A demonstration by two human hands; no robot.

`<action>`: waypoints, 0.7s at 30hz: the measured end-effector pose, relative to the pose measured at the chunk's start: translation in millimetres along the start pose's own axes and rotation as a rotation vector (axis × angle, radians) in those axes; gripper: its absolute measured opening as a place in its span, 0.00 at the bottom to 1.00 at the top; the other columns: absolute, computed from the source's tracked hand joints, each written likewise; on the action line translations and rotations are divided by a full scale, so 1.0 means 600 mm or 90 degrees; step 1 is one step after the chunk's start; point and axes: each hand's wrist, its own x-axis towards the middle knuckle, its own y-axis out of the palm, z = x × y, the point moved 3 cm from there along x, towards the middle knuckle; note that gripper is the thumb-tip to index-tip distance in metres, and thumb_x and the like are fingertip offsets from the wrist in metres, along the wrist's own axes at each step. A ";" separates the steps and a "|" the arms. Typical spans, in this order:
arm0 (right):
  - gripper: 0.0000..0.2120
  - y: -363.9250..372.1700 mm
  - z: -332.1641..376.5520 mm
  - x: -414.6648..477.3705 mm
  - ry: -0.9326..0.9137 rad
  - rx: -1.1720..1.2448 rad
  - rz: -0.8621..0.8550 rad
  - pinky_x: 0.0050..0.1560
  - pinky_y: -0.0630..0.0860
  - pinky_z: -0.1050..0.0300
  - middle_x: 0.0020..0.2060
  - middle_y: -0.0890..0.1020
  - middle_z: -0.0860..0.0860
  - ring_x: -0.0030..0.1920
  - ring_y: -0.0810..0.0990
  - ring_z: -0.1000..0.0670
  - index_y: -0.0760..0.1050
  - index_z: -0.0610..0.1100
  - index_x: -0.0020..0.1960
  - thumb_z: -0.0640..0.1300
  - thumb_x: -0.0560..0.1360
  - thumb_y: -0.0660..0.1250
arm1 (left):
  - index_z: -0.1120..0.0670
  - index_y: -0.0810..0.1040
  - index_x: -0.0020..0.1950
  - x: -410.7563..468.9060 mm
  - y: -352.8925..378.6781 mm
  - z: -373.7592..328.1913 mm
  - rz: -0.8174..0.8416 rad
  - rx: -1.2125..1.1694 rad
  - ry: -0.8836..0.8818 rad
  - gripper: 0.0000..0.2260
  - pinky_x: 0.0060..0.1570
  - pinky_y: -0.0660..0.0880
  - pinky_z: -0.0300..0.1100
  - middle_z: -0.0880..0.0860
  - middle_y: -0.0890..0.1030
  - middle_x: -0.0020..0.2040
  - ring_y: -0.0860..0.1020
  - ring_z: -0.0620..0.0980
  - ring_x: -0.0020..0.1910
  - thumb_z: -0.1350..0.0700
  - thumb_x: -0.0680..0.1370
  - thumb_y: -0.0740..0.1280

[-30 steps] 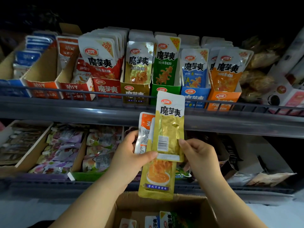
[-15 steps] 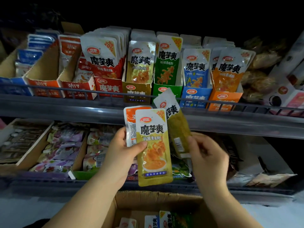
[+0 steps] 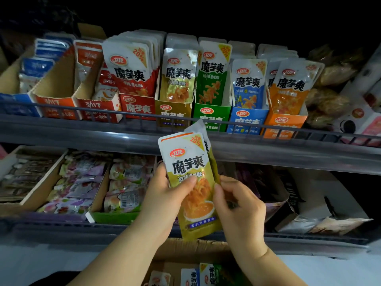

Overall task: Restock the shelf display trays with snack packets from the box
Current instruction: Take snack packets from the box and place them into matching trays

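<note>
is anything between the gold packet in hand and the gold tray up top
Only the shelf's wire rail, which crosses the lower front of the gold tray. The gold packet is below that rail. Above the rail, the tray's top is open.

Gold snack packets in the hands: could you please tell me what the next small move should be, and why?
Probably lift the front gold packet up into the gold display tray just above. The left hand and right hand both hold it face-forward and upright, its design matches the packets standing in that tray, and the tray sits almost directly over the hands.
</note>
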 end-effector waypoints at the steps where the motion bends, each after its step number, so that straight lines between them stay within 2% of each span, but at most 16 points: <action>1: 0.12 -0.002 0.001 0.003 -0.005 -0.006 -0.008 0.46 0.69 0.83 0.42 0.77 0.55 0.49 0.73 0.74 0.80 0.36 0.38 0.43 0.70 0.63 | 0.46 0.73 0.48 0.002 -0.003 0.000 -0.014 0.002 0.001 0.12 0.46 0.76 0.43 0.45 0.83 0.45 0.80 0.43 0.46 0.63 0.72 0.67; 3: 0.11 -0.007 0.002 0.010 -0.021 -0.023 -0.028 0.48 0.69 0.81 0.42 0.78 0.54 0.49 0.76 0.64 0.80 0.35 0.38 0.42 0.70 0.63 | 0.47 0.73 0.47 0.011 -0.013 -0.002 -0.050 -0.004 -0.001 0.12 0.48 0.76 0.46 0.47 0.81 0.46 0.80 0.46 0.47 0.64 0.73 0.66; 6: 0.11 -0.010 0.008 0.012 -0.080 -0.051 -0.027 0.51 0.71 0.78 0.44 0.78 0.53 0.49 0.77 0.58 0.79 0.36 0.39 0.42 0.71 0.63 | 0.48 0.74 0.47 0.018 -0.021 -0.004 -0.060 -0.015 -0.011 0.11 0.51 0.75 0.49 0.49 0.81 0.47 0.80 0.49 0.48 0.65 0.74 0.65; 9: 0.10 0.003 0.021 -0.002 -0.179 -0.081 0.005 0.55 0.74 0.69 0.46 0.79 0.53 0.51 0.79 0.55 0.75 0.43 0.44 0.48 0.77 0.59 | 0.49 0.74 0.48 0.011 -0.013 -0.004 -0.021 -0.029 -0.018 0.10 0.40 0.78 0.42 0.47 0.83 0.42 0.82 0.44 0.41 0.64 0.75 0.64; 11: 0.09 0.012 0.026 -0.010 -0.216 -0.114 0.018 0.53 0.76 0.64 0.46 0.83 0.50 0.50 0.81 0.54 0.73 0.45 0.45 0.49 0.78 0.58 | 0.49 0.75 0.49 0.005 -0.007 -0.007 0.016 -0.067 -0.037 0.08 0.33 0.78 0.37 0.45 0.84 0.38 0.82 0.41 0.36 0.61 0.75 0.62; 13: 0.15 0.016 0.028 -0.011 -0.230 -0.150 0.024 0.50 0.76 0.63 0.46 0.84 0.49 0.48 0.83 0.52 0.78 0.43 0.43 0.49 0.78 0.56 | 0.47 0.74 0.50 0.002 -0.007 -0.012 0.049 -0.075 -0.034 0.07 0.36 0.78 0.37 0.45 0.84 0.41 0.82 0.41 0.39 0.55 0.73 0.63; 15: 0.18 0.018 0.030 -0.010 -0.247 -0.187 0.034 0.48 0.75 0.64 0.46 0.84 0.49 0.46 0.83 0.53 0.81 0.42 0.42 0.49 0.79 0.55 | 0.46 0.73 0.53 0.000 -0.009 -0.014 0.069 -0.055 -0.021 0.15 0.43 0.77 0.39 0.46 0.83 0.47 0.81 0.43 0.46 0.49 0.67 0.64; 16: 0.16 0.020 0.030 -0.011 -0.259 -0.198 0.041 0.48 0.74 0.63 0.47 0.84 0.49 0.47 0.83 0.53 0.79 0.44 0.44 0.49 0.79 0.55 | 0.46 0.73 0.54 -0.001 -0.010 -0.014 0.067 -0.030 -0.012 0.18 0.46 0.76 0.40 0.46 0.82 0.50 0.81 0.43 0.48 0.49 0.65 0.65; 18: 0.10 0.026 0.032 -0.016 -0.282 -0.195 0.064 0.49 0.71 0.62 0.49 0.84 0.50 0.51 0.79 0.54 0.74 0.47 0.49 0.50 0.78 0.55 | 0.48 0.74 0.56 0.000 -0.014 -0.013 0.045 0.025 0.014 0.17 0.45 0.76 0.39 0.46 0.83 0.49 0.81 0.44 0.49 0.53 0.67 0.68; 21: 0.09 0.034 0.032 -0.020 -0.281 -0.154 0.111 0.53 0.69 0.60 0.52 0.82 0.51 0.55 0.75 0.54 0.71 0.48 0.51 0.51 0.78 0.55 | 0.50 0.77 0.51 0.008 -0.027 -0.012 -0.011 0.040 0.021 0.11 0.40 0.76 0.38 0.46 0.84 0.43 0.82 0.44 0.44 0.64 0.73 0.66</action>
